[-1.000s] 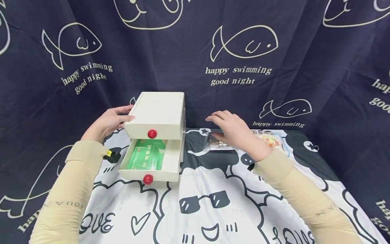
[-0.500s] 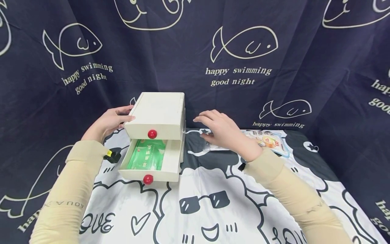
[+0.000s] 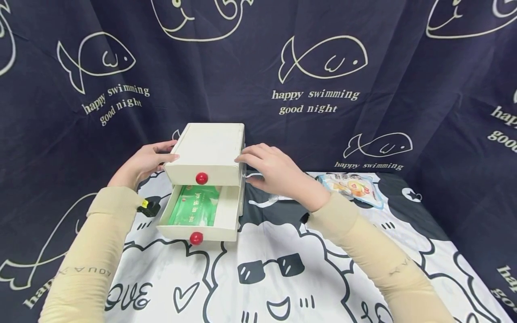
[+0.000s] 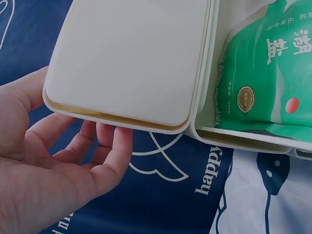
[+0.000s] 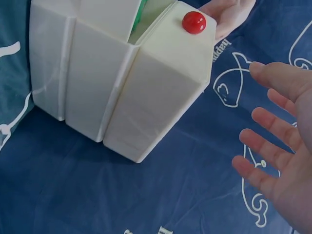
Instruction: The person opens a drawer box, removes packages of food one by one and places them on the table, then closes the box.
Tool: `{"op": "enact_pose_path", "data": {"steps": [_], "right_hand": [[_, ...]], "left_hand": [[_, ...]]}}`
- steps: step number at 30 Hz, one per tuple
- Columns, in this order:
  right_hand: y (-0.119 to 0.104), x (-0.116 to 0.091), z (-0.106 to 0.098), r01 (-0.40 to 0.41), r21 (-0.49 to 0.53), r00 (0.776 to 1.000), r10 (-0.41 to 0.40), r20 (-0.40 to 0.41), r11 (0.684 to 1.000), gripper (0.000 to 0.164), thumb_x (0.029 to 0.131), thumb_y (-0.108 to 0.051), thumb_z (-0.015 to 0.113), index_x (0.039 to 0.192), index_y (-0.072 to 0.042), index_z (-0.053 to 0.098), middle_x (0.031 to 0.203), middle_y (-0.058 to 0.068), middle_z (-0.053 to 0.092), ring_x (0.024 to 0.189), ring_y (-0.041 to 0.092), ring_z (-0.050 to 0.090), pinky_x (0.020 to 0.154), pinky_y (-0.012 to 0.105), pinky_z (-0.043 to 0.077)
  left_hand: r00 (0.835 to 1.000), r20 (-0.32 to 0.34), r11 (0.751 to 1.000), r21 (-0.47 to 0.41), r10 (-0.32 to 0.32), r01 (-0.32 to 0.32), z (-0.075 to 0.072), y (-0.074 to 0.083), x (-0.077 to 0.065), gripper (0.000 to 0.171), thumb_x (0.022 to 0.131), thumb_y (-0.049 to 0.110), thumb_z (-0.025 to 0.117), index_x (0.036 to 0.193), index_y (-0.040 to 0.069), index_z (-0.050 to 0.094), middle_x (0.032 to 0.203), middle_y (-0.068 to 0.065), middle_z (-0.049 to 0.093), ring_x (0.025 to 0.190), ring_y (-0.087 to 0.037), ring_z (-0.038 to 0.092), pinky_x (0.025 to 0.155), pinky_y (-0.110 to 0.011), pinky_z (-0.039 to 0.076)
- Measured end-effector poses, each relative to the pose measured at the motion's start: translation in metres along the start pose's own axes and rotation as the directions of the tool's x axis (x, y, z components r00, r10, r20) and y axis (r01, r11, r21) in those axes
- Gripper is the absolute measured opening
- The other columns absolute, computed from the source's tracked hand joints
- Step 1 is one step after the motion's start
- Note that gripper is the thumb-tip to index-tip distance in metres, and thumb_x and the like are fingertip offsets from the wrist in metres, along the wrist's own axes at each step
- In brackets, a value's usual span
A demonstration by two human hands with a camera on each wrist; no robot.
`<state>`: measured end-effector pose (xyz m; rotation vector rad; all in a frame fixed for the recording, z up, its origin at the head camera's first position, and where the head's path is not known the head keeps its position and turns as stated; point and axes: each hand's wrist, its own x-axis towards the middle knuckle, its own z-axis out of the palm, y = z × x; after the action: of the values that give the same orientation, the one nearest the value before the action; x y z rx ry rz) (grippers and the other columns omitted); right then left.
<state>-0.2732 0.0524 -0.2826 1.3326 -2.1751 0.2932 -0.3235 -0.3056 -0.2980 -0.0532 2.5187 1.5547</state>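
Right hand (image 3: 278,174) moved nearer white, red-knobbed drawers (image 3: 220,174), fingers (image 5: 267,148) spread, left fingers (image 4: 121,148) gripping side.

Spreads white beneath black print, as a cloth (image 3: 266,242) patterned with a smiling face in sunglasses, a heart and lettering, with large black patches toward the far edge. Carries a white drawer unit (image 3: 210,148) standing at left rear, a blue-edged packet (image 3: 357,188) lying at right and, between them, a clear packet (image 3: 279,197), mostly hidden.
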Motion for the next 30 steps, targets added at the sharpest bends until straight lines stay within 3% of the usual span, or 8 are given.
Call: {"op": "enact_pose_path", "data": {"steps": [12, 22, 30], "right_hand": [[-0.017, 0.016, 0.019, 0.112, 0.052, 0.992, -0.115, 0.050, 0.992, 0.043, 0.078, -0.014, 0.076, 0.117, -0.014, 0.059, 0.120, 0.001, 0.057, 0.111, 0.016, 0.051, 0.095, 0.029, 0.044], [-0.025, 0.023, 0.041, 0.183, 0.123, 0.977, -0.194, 0.090, 0.975, 0.043, 0.080, -0.018, 0.075, 0.120, -0.018, 0.060, 0.123, 0.000, 0.057, 0.113, 0.015, 0.051, 0.099, 0.027, 0.041], [-0.030, 0.026, 0.065, 0.247, 0.128, 0.947, -0.267, 0.176, 0.960, 0.050, 0.078, -0.021, 0.077, 0.124, -0.018, 0.057, 0.126, -0.001, 0.054, 0.117, 0.016, 0.048, 0.103, 0.026, 0.037]], "left_hand": [[1.000, -0.003, 1.000, -0.005, -0.003, 0.003, 0.000, -0.003, 0.002, 0.072, 0.090, 0.022, 0.065, 0.150, 0.017, 0.026, 0.154, -0.013, 0.024, 0.129, -0.027, 0.032, 0.098, -0.040, 0.035], [1.000, 0.001, 1.000, -0.005, 0.002, -0.002, -0.001, -0.001, -0.001, 0.072, 0.090, 0.022, 0.065, 0.150, 0.015, 0.026, 0.154, -0.014, 0.023, 0.132, -0.028, 0.029, 0.105, -0.047, 0.031], [1.000, 0.003, 1.000, -0.012, -0.006, 0.006, 0.000, -0.001, 0.000, 0.073, 0.089, 0.021, 0.065, 0.150, 0.016, 0.025, 0.154, -0.014, 0.023, 0.133, -0.029, 0.028, 0.108, -0.050, 0.029]]}}
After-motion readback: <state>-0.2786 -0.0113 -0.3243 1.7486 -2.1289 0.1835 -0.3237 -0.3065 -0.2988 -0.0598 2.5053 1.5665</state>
